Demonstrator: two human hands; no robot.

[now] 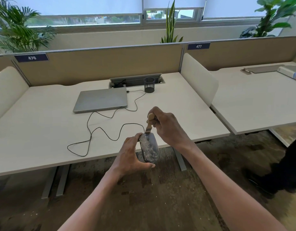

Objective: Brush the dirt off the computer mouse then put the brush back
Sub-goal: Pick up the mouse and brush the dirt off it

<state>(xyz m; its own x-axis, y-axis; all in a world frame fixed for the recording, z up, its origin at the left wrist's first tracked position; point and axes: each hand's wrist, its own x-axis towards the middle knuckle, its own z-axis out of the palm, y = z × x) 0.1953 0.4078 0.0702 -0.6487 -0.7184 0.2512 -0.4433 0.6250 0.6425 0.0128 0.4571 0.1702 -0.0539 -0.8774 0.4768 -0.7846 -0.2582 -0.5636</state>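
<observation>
Just past the table (160,104) edge, the left hand (129,153) has its fingers closed round the dusty mouse (149,148); the right hand (167,127) pinches the brush (150,122) handle, bristles on the mouse's front. Mouse looks light, rigid, smooth, best held by its sides

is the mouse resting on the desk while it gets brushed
No, the left hand holds the mouse lifted off the desk, at its front edge, while the right hand sets the brush against its far end.

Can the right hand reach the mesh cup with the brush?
Probably yes: the desk between the right hand and the mesh cup is bare apart from a thin cable, and the brush is already held.
</observation>
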